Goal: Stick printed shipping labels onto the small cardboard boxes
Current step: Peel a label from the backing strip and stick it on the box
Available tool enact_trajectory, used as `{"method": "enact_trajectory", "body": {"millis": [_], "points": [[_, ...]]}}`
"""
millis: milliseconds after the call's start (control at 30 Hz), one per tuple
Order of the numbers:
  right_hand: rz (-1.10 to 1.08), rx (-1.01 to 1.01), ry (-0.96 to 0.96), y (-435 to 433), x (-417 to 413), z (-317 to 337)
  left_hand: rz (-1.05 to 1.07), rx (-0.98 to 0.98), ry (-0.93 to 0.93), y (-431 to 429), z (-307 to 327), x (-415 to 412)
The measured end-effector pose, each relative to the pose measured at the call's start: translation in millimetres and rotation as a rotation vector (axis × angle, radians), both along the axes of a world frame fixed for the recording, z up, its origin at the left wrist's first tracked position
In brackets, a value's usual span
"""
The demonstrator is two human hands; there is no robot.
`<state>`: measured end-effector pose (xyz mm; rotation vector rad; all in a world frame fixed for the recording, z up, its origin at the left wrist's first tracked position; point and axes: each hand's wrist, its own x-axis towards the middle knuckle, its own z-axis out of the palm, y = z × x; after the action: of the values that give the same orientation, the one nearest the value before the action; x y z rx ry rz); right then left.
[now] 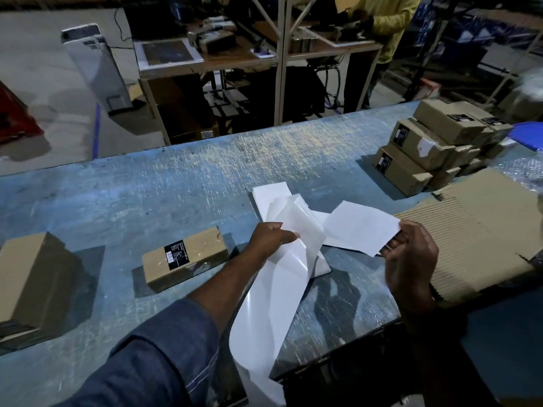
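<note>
gripping a long glossy white backing strip (274, 292) in our left hand (269, 237), thumb and fingers pinched shut on its upper end, we let the rest trail down over the near edge of the table. our right hand (411, 254) is closed on the near corner of a white label (363, 227), which it holds just above the table with the blank side up, so we cannot read any print on it. more white sheets (273, 198) lie on the surface between the hands and just beyond them. left of our left forearm sits 1 small cardboard box (185, 258), lying flat, with a black sticker (176, 255) on top; its white writing is too small to read. a larger brown box (32, 277) stands at the far left. at the right rear we see a stack of small boxes (426, 145), several carrying black stickers on their ends, also unreadable, and 1 with a scrap of white paper stuck on its side. a sheet of corrugated cardboard (476, 227) lies flat just right of our right hand. the table (147, 195) is painted blue, badly scratched and worn pale in the middle. beyond it stands a wooden workbench (235, 58) with a metal frame, cluttered with equipment, and a person in a yellow top (390, 22) works at it. the floor is grey concrete and the room is dim.
</note>
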<state>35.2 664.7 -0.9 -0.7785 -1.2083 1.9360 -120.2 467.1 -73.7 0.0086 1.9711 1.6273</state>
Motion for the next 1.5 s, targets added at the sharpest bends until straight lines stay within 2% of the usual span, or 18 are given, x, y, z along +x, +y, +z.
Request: {"method": "enact_trajectory", "body": {"millis": [133, 233, 333, 400, 467, 600, 733, 867, 1067, 1133, 1233, 1400, 1500], "points": [[-0.153, 0.025, 0.071, 5.6, 7.9, 7.2, 0.037, -0.015, 0.024, -0.5, 5.9, 1.5], [-0.005, 0.130, 0.098, 4.2, 11.3, 23.2, 0.027, -0.137, 0.152, -0.2, 14.8, 7.6], [-0.055, 0.333, -0.033, -19.2, -0.1, 33.7, -0.118, -0.248, 0.381, -2.5, 28.4, 23.2], [0.026, 0.453, -0.132, -39.7, -12.4, 34.6, -0.260, -0.246, 0.632, -10.6, 40.9, 39.3], [0.106, 0.468, -0.179, -59.7, -18.9, 30.8, -0.303, -0.181, 0.825, -22.1, 52.8, 59.6], [0.139, 0.364, -0.172, -109.1, -28.8, 33.8, -0.157, -0.027, 0.886, -46.9, 58.0, 90.5], [0.152, 0.280, -0.166, -145.0, -37.2, 37.4, 0.035, -0.018, 0.943, -64.7, 55.9, 106.1], [0.231, 0.200, -0.172, -162.9, -43.4, 37.1, 0.212, 0.027, 0.863, -85.2, 55.8, 106.4], [0.400, -0.089, -0.176, -165.4, -42.9, 38.3, 0.376, 0.142, 0.435, -124.9, 57.5, 86.5], [0.430, -0.008, -0.199, -164.8, -43.7, 35.5, 0.391, 0.240, 0.260, -141.1, 57.2, 80.7], [0.606, 0.165, -0.289, -168.4, -43.9, 29.8, 0.385, 0.334, 0.072, -162.8, 58.1, 78.5], [0.824, 0.281, -0.401, -179.8, -45.1, 14.1, 0.331, 0.288, 0.072, -181.1, 61.3, 82.1], [0.888, 0.311, -0.372, -189.9, -43.9, 13.0, 0.342, 0.246, 0.110, -183.7, 61.1, 84.2]]}}
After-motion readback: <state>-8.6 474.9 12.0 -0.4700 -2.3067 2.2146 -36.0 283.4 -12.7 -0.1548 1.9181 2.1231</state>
